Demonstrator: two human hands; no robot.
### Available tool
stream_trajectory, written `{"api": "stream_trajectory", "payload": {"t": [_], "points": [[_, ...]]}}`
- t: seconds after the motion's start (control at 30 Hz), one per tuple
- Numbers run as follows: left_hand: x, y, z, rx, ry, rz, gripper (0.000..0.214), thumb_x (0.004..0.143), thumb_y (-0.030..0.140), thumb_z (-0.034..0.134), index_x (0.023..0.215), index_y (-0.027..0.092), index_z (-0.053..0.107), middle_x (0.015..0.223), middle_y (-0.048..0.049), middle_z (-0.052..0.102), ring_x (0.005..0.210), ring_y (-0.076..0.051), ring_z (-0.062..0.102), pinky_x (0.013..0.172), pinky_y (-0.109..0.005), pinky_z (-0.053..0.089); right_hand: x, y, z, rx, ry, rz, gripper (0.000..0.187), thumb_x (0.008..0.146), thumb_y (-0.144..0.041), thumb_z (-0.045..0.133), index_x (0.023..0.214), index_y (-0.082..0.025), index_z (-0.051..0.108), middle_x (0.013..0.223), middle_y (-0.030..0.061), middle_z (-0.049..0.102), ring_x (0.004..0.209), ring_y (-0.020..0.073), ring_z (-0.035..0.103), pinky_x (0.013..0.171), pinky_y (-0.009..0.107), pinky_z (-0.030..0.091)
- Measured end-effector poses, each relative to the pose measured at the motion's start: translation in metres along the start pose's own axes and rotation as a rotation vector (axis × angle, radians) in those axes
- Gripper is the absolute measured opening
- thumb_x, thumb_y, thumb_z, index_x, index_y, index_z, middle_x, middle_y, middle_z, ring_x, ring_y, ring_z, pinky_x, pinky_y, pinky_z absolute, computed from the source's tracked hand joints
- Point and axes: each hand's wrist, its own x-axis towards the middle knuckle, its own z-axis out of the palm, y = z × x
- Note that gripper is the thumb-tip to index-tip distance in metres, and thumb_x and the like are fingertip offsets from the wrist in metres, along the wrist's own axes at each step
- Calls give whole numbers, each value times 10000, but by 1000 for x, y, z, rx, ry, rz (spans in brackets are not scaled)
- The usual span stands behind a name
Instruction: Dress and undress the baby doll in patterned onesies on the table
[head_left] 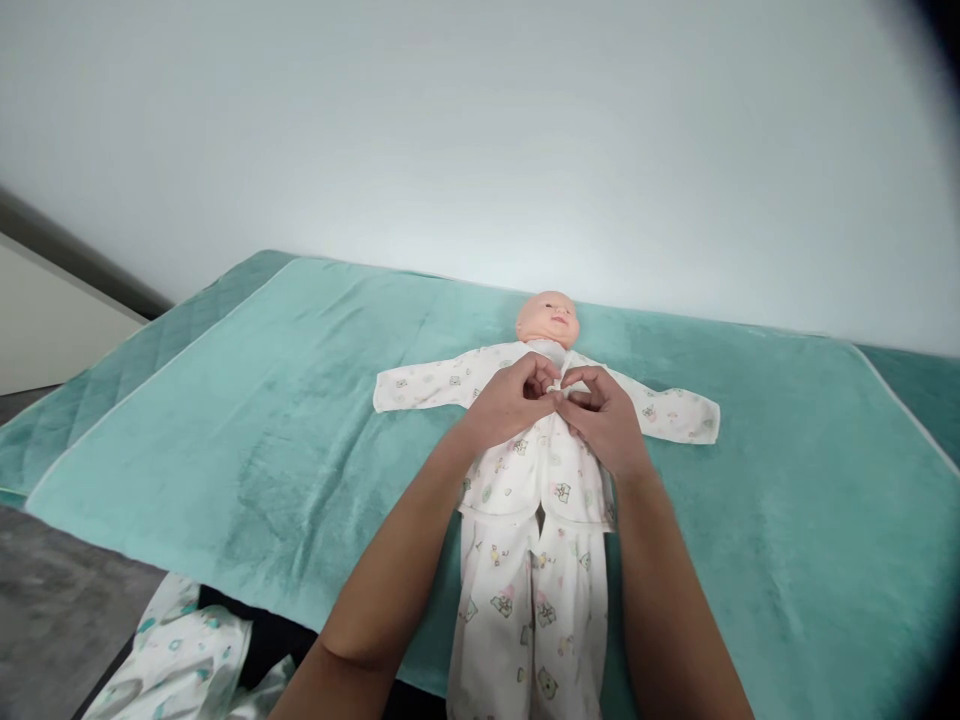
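Observation:
A baby doll (549, 318) lies on its back, dressed in a white printed jacket (517, 465) and matching trousers (495, 610). Both sleeves stretch out to the sides, and no doll hands show at the cuffs. Over the chest, my left hand (517, 400) pinches the jacket's front edge between thumb and forefinger. Opposite it, fingertips nearly touching, my right hand (600, 410) pinches the other side of the same front opening. The small fastening between my fingers is mostly hidden. Below my hands the jacket's front edges part slightly near the hem.
A green plush blanket (300, 400) covers the bed, with a quilted cover (187, 310) under its edges. A pale wall (480, 140) stands behind. White and green printed cloth (187, 650) lies low at the left, over something black. Grey floor (60, 580) shows beyond.

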Motion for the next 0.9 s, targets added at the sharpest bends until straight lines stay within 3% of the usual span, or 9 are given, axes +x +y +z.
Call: {"api": "stream_trajectory", "payload": {"t": [0.17, 0.43, 0.6, 0.73, 0.9], "points": [[0, 4, 1, 57, 23, -9, 226, 741, 184, 561, 964, 201, 596, 810, 24, 553, 705, -102, 478, 644, -231, 381, -3, -3, 0, -39, 16, 33, 272, 774, -351, 708, 972, -243, 556, 485, -95, 404, 442, 94, 407, 437, 192, 276], [3, 3, 1, 21, 6, -7, 255, 681, 154, 556, 925, 192, 620, 748, 34, 561, 668, -94, 481, 624, -227, 372, -1, 0, -3, -8, 40, 41, 284, 762, -321, 722, 978, -242, 556, 494, -99, 421, 431, 89, 403, 434, 198, 277], [7, -1, 5, -18, 71, 18, 191, 718, 163, 553, 897, 183, 617, 756, 28, 573, 671, -91, 470, 645, -230, 372, -1, -1, -8, 31, -2, 14, 285, 763, -297, 742, 990, -244, 579, 572, -85, 480, 443, 73, 416, 442, 203, 296], [12, -5, 6, -138, 36, 48, 154, 749, 197, 591, 898, 174, 622, 786, 19, 595, 708, -99, 503, 661, -223, 388, 0, 1, -13, 93, -22, -7, 257, 812, -356, 734, 998, -241, 598, 591, -65, 498, 469, 82, 440, 435, 207, 302], [15, -3, 4, 13, 5, 82, 182, 832, 230, 542, 876, 165, 707, 806, -13, 648, 731, -119, 535, 686, -245, 393, 3, 6, -15, 144, 4, -25, 245, 820, -372, 749, 983, -248, 615, 662, -41, 541, 496, 83, 462, 434, 209, 332]]}}
